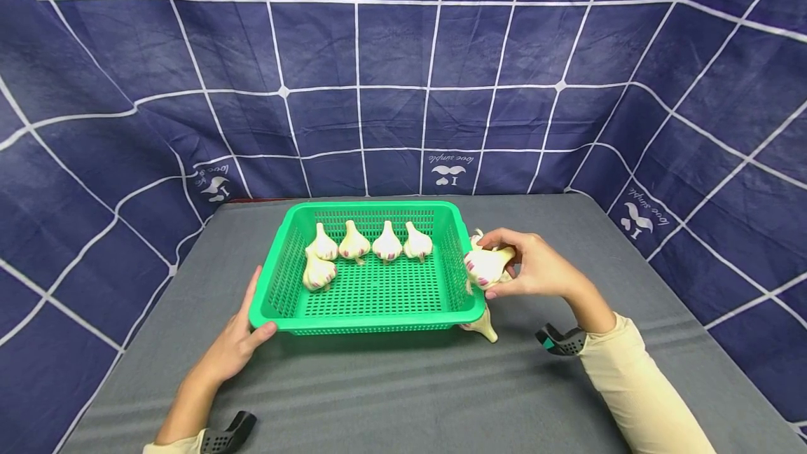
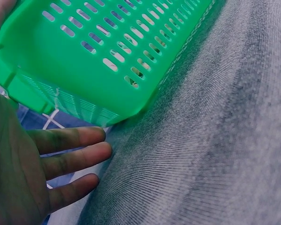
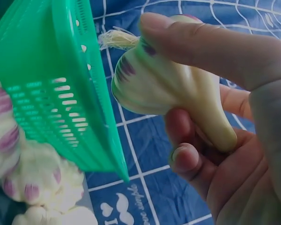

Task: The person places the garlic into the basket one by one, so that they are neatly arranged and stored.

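Beside the green basket (image 1: 378, 321), I've got the right hand (image 1: 536, 268) pinching a garlic bulb (image 1: 484, 270); left hand (image 1: 233, 349), fingers spread, seems to touch the basket's left end; five bulbs (image 1: 387, 245) inside.

We see a green, slotted basket (image 1: 378, 324) with five white bulbs (image 1: 387, 244) of garlic streaked purple. Four stand in a row by the far wall, necks towards it; the fifth (image 1: 319, 272) lies in front of the leftmost, touching it. Outside the right wall, the right hand (image 1: 532, 265) grips another bulb (image 1: 484, 268), neck towards the palm. We see more garlic beside that wall, partly hidden; one neck (image 1: 487, 331) points nearward. The left hand (image 1: 236, 345) touches the basket's left side.
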Available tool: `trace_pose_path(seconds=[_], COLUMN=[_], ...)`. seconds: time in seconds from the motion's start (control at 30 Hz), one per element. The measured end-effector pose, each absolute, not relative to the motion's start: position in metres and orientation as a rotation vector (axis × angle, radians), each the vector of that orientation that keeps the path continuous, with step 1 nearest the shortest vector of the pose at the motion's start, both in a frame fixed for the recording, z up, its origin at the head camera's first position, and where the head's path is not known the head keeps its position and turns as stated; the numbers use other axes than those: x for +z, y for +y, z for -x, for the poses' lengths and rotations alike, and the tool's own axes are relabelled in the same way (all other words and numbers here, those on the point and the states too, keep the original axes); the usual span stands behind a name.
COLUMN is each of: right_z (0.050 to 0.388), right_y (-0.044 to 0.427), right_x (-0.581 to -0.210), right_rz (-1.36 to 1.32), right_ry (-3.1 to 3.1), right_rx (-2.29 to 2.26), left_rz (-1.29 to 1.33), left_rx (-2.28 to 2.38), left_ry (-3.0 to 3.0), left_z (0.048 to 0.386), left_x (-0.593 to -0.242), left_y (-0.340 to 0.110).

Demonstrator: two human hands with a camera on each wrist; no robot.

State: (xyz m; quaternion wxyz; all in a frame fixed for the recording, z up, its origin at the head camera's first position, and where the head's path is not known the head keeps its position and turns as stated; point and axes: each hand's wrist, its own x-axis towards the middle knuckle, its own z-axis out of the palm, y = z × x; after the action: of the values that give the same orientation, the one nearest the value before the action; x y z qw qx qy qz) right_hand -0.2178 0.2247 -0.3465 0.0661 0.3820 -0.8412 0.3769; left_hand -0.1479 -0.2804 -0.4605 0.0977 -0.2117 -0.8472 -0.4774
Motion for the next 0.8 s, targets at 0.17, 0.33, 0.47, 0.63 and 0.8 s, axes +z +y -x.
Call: trace_pose_path(seconds=[0.17, 0.33, 0.47, 0.63, 0.8], right_z=[0.223, 0.227, 0.231, 0.234, 0.236], right_y=[0.213, 0.201, 0.192, 0.179, 0.171], right_x=[-0.344, -0.34, -0.338, -0.337, -0.336], right_rz=[-1.174, -1.238, -1.285, -1.315, -1.318], right_ry=[-2.536, -2.525, -2.519, -2.544, -2.579], right_rx=[1.127, 1.089, 1.061, 1.121, 1.209], left_rz=[0.635, 0.643, 0.639, 0.635, 0.635], left_rx=[-1.413, -1.41, -1.403, -1.406, -1.4], left_ry=[-2.506, -2.499, -2.501, -2.503, -2.497], left_z=[0.148, 0.148, 0.148, 0.147, 0.148], left_x=[-0.462, -0.461, -0.46, -0.461, -0.463], left_y=[-0.281, -0.281, -0.281, -0.281, -0.282])
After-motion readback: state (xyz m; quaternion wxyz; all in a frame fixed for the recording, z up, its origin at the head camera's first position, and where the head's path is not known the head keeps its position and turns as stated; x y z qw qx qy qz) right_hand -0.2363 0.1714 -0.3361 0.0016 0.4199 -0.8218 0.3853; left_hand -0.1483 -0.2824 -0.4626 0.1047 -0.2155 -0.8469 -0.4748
